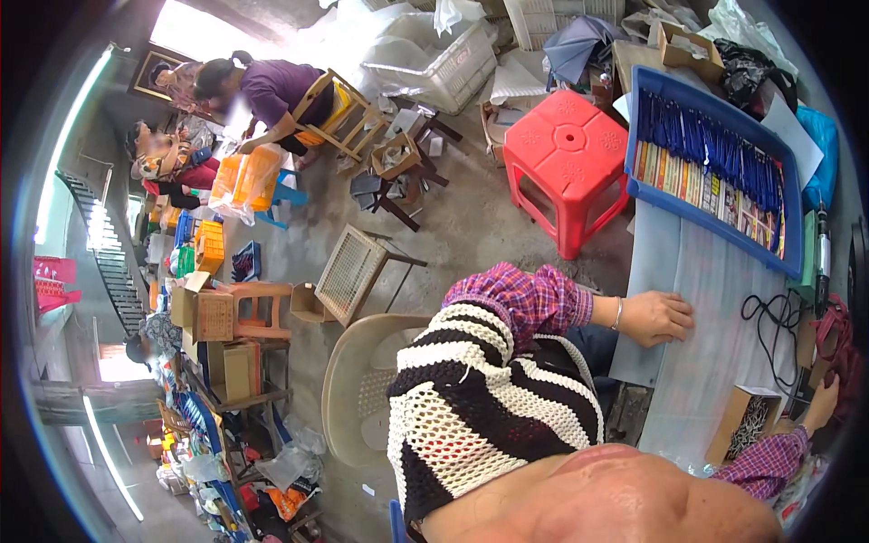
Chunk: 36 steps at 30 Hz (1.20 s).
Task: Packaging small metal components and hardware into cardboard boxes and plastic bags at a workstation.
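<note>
My left hand [654,318], with a bracelet on its wrist, rests palm down on the grey tabletop [704,299]. Its fingers are loosely bent, and nothing shows in them. At the far right edge my right hand [822,404] reaches up to a dark red cloth [837,335] and seems to grip its lower part; some of its fingers are hidden. Beside the right forearm stands an open cardboard box [731,425] of small dark metal pieces. A black cable [769,330] lies coiled between the hands. Beyond the left hand sits a blue tray [715,222] packed with blue-topped packets.
A red plastic stool [568,167] stands left of the tray. A black and silver electric screwdriver-like tool [822,262] is upright at the right. Behind are a woven-seat chair [353,271], stacked boxes [226,330] and a person in purple [281,95] handling an orange bagged bundle [246,181].
</note>
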Available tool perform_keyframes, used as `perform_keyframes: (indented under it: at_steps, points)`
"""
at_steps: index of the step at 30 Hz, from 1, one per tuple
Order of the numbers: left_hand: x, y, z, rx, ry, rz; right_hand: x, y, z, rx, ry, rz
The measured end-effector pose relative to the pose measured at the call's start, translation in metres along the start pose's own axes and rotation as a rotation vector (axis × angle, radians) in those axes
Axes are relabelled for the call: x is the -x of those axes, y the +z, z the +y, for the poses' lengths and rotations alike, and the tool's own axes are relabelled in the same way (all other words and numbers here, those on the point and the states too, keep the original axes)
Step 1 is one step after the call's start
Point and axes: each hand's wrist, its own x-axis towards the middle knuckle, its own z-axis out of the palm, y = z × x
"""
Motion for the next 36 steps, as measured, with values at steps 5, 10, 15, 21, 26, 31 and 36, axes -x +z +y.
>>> perform_keyframes:
  at_steps: [5,10,15,21,26,31,36]
  points:
    - [-0.003,0.0,0.002,-0.041,0.042,0.002,0.006,-0.011,-0.001,0.092,0.049,-0.083]
    - [-0.001,0.002,0.003,-0.065,0.046,0.013,0.01,-0.009,-0.014,0.378,-0.036,0.017]
    - [-0.002,0.004,0.002,-0.062,0.059,0.022,0.004,-0.007,-0.004,0.334,0.067,0.016]
    - [-0.004,0.003,0.001,-0.056,0.066,0.013,-0.001,0.011,0.028,0.241,0.094,0.028]
    - [0.0,0.0,0.002,-0.052,0.048,0.012,-0.01,0.009,0.025,0.184,0.052,0.048]
    - [-0.003,0.002,0.002,-0.043,0.055,0.018,-0.015,0.013,0.054,0.147,-0.026,0.135]
    - [0.003,-0.001,0.004,-0.076,0.024,0.02,-0.016,0.012,0.025,0.09,-0.033,0.133]
